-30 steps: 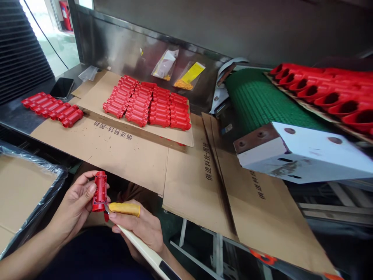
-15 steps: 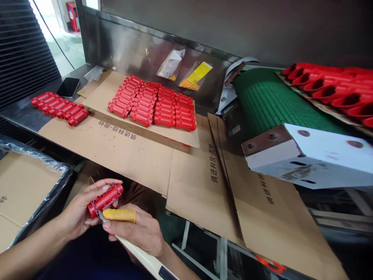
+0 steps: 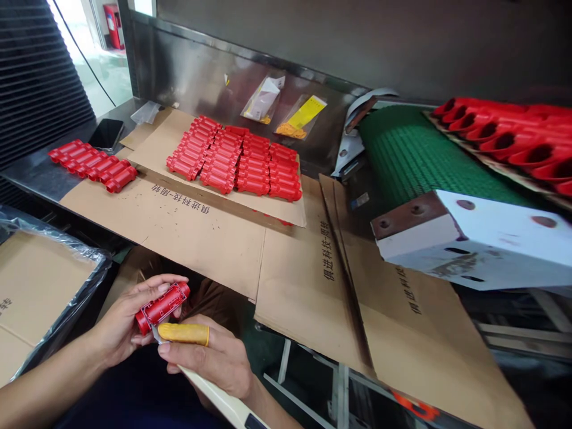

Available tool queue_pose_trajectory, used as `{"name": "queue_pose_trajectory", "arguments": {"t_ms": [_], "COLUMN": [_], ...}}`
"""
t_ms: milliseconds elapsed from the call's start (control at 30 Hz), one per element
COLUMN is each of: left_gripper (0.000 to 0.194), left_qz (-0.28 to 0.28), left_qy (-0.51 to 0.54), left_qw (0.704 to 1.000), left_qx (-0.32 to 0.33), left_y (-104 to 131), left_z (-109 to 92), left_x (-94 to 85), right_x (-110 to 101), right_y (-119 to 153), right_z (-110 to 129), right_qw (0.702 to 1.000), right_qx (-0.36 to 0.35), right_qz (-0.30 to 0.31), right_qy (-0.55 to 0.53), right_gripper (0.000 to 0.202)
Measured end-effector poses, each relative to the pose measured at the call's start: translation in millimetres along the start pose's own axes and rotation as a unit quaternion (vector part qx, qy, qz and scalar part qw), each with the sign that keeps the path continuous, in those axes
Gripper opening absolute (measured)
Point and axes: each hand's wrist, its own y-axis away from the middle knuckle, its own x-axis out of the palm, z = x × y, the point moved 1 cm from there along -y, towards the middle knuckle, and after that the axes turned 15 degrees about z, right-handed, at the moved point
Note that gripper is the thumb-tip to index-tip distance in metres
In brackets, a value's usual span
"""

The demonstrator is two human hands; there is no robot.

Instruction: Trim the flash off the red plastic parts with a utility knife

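Head view: the left hand (image 3: 129,316) is clamped around a red tubular part (image 3: 162,307), held in front of the cardboard's (image 3: 214,238) near edge. The right hand (image 3: 214,351), one finger in a yellow cover (image 3: 184,333), grips a pale-handled blade (image 3: 214,393) at the part's lower end. Black Chinese characters on the cardboard include "俱进科技-周转". A yellow label's (image 3: 308,112) print is too small to read.
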Motion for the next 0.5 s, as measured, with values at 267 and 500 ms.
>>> {"name": "queue_pose_trajectory", "arguments": {"t_ms": [267,500], "left_gripper": [0.059,0.055], "left_qz": [-0.010,-0.010], "left_qy": [0.005,0.002], "left_qw": [1.000,1.000], "left_qx": [-0.004,-0.006], "left_y": [2.1,1.9], "left_z": [0.9,0.2], "left_x": [0.1,1.2], "right_x": [3.4,-2.4], "right_y": [1.6,0.9], "right_z": [-1.1,5.0], "right_qw": [1.000,0.999], "right_qx": [-0.008,0.032], "right_qz": [-0.005,0.017], "right_qy": [-0.010,-0.024], "right_gripper": [0.032,0.021]}}
